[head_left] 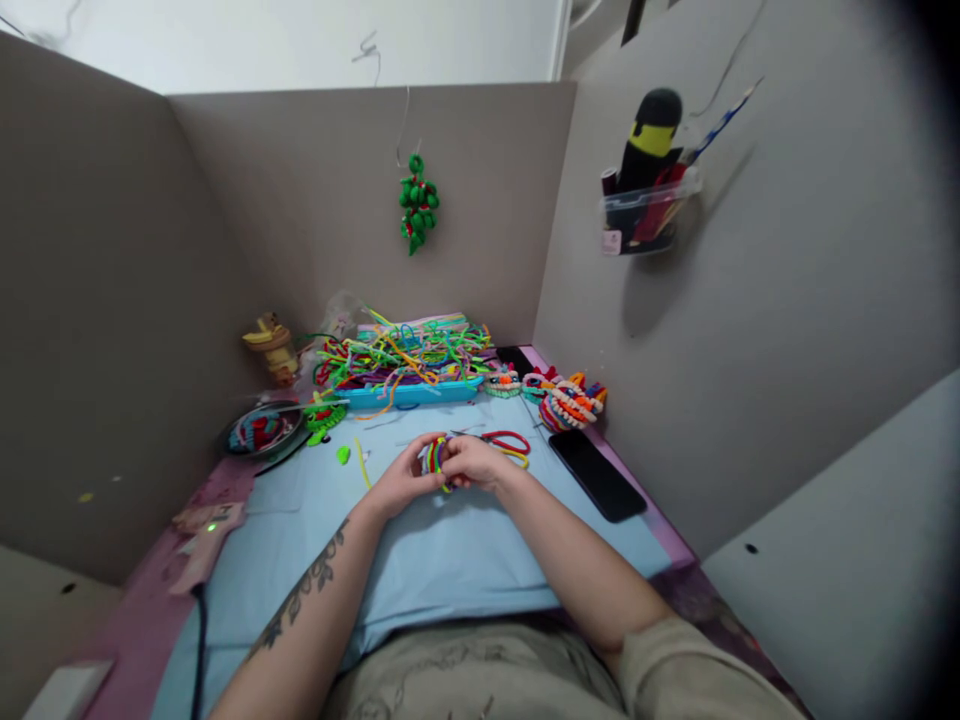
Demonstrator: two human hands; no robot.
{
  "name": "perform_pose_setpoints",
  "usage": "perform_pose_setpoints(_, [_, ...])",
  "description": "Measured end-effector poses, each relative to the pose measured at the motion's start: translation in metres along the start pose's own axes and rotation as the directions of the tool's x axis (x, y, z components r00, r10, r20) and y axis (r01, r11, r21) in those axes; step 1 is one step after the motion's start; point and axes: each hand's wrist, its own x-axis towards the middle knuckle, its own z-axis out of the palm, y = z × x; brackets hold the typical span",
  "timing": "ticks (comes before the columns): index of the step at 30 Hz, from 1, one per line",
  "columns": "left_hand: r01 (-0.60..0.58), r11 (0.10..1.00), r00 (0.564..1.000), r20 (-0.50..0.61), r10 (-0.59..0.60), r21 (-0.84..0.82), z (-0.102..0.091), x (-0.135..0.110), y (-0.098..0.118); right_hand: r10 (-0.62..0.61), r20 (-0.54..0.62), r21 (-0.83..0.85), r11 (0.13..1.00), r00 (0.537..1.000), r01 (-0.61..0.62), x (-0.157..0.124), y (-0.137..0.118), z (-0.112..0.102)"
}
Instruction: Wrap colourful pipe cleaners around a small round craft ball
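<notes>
Between my two hands is a small rounded craft piece of striped, multicoloured pipe cleaners (433,458). My left hand (409,474) curls around its left side, thumb below and fingers above. From the right, my right hand (474,463) pinches at the same piece, and its fingertips cover part of it. Just behind my right hand lie red-handled scissors (510,440), with a yellow strand beside them. Left of my hands a yellow pipe cleaner (363,464) and a small bright green piece (343,455) rest on the blue table cover (450,560).
A blue tray (412,393) heaped with pipe cleaners stands at the back. Finished-looking striped pieces (570,402) and a black phone (598,474) lie on the right. On the left are a dark bowl (262,430) and a pink glue gun (208,545) with a cord. Grey panels enclose three sides.
</notes>
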Motion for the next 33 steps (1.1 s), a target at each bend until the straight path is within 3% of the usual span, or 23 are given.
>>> perform_pose_setpoints(7, [-0.018,0.999,1.000,-0.010,0.018,0.029,-0.001,0.001,0.001,0.028,-0.031,-0.056,0.998,0.999,-0.029,0.002,0.001,-0.001])
perform_pose_setpoints(12, [-0.048,0.999,0.997,-0.053,0.049,0.009,-0.002,0.002,0.000,-0.076,0.069,-0.096,0.992,0.995,0.083,0.000,0.003,-0.008])
perform_pose_setpoints(16, [-0.072,0.994,0.972,-0.227,0.052,-0.081,-0.003,0.004,0.000,-0.259,0.008,-0.117,0.959,0.966,0.258,-0.005,-0.003,-0.007])
perform_pose_setpoints(20, [-0.033,0.980,0.940,-0.339,-0.036,-0.196,-0.002,0.004,0.004,-0.546,-0.088,-0.399,0.786,0.833,0.473,-0.009,-0.007,0.003])
perform_pose_setpoints(24, [-0.017,0.973,0.942,-0.329,-0.062,-0.231,0.000,0.003,0.008,-0.728,-0.044,-0.670,0.529,0.684,0.520,-0.008,-0.004,0.009])
perform_pose_setpoints(29, [0.017,0.984,0.934,-0.348,-0.078,-0.175,0.000,0.004,0.007,-0.839,0.117,-0.796,0.241,0.531,0.556,-0.009,0.000,0.008])
perform_pose_setpoints(33, [-0.006,0.993,0.920,-0.390,-0.041,-0.118,0.000,0.006,0.002,-0.886,0.127,-0.812,0.166,0.446,0.560,-0.013,-0.002,0.009])
